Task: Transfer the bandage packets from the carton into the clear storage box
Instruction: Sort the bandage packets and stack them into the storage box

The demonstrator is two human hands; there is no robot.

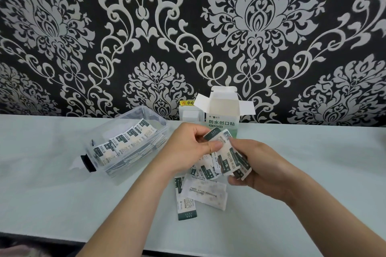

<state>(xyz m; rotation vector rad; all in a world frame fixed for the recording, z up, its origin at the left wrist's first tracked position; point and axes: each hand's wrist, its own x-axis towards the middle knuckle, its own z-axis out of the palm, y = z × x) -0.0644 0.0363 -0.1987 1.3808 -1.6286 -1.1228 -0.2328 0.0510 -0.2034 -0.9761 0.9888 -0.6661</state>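
Bandage packets [224, 152] sit in a fanned bundle between both hands, in front of the carton [222, 120] and above the pale table [62, 194]. The left hand [188, 152] pinches the top packet near its dark upper end, its thumb [215, 145] pressed flat on the printed face and the forefinger curled behind. The right hand [261, 167] cradles the rest of the bundle from below and from the right, with its fingers curled under the lower ends (the fingertips themselves are mostly hidden by the packets).

More packets [186, 198] lie loose on the table just under the hands, beside a white folded leaflet [205, 192]. The clear storage box [133, 113] stands open to the left, turned at an angle, with a black latch [88, 162] on its near end. A row of packets [127, 140] lies inside it, overlapping. The carton stands upright against the patterned wallpaper [167, 27], with its top flaps spread open.
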